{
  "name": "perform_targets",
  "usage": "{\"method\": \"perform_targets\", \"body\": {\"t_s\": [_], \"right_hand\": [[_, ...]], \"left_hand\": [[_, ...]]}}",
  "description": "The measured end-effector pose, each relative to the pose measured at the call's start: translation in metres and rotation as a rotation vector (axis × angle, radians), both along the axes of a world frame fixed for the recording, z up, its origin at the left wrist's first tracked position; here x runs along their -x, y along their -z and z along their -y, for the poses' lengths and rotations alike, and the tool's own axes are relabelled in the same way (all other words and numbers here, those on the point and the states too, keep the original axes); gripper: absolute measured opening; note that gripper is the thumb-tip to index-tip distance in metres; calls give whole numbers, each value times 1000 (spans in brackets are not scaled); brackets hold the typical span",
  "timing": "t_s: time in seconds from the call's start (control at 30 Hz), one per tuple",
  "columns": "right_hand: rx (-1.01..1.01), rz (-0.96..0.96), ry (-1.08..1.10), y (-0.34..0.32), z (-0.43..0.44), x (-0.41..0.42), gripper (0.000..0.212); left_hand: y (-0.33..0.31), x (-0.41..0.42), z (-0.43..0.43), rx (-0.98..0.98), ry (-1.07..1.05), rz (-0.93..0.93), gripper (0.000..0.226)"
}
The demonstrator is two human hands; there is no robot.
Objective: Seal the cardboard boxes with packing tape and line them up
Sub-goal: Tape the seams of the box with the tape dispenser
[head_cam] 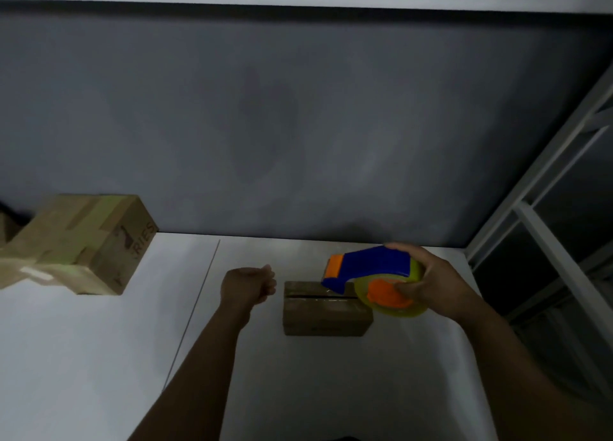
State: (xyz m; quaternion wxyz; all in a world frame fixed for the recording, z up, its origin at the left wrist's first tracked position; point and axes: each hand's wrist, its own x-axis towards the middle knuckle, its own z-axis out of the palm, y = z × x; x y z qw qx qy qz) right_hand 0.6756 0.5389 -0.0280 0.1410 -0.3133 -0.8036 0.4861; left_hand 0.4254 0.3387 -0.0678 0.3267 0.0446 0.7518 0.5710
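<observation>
Grey wall (298, 109) fills the upper view, with a white metal frame (547, 225) at the right edge. Lighting is dim.

White bench (83, 357) runs along the wall. A thin seam line crosses its surface left of centre.

Large cardboard box (83, 245): on the bench at far left, against the wall, set at an angle, partly out of view. Yellowish tape strips cross its top and sides. Printed letters "RIES" show on the end face.

Small cardboard box (318, 311): on the bench right of centre, between the two hands. A dark slit runs across its top where the flaps meet.

Tape dispenser (374, 268): blue body, orange front end and orange hub, with a yellowish tape roll (398, 311). Its nose sits over the rear right of the small box top. Contact cannot be confirmed.

Right hand (438, 281): fingers wrapped around the dispenser's rear and roll, grasping it.

Left hand (248, 286): just left of the small box, apart from it, fingers clenched in a loose fist, holding nothing visible.
</observation>
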Motion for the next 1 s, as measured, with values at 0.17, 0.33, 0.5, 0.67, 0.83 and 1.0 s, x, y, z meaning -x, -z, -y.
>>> {"method": "perform_targets", "body": {"t_s": [0.17,0.33,0.5,0.67,0.83,1.0], "right_hand": [[-15,33,-44,-1,-1,9,74],[-78,93,-70,5,-1,7,75],[14,41,-28,7,2,-1,73],[23,40,-34,5,7,3,72],[-1,53,-47,12,8,12,74],[-54,113,-81,20,5,18,78]], "left_hand": [[13,-9,6,-13,-20,-175,12],[29,-29,15,20,31,-282,13],[40,-30,13,50,-23,-293,20],[42,-30,8,20,-65,-209,18],[47,-28,7,57,-88,-215,19],[55,-24,9,62,-85,-173,17]]}}
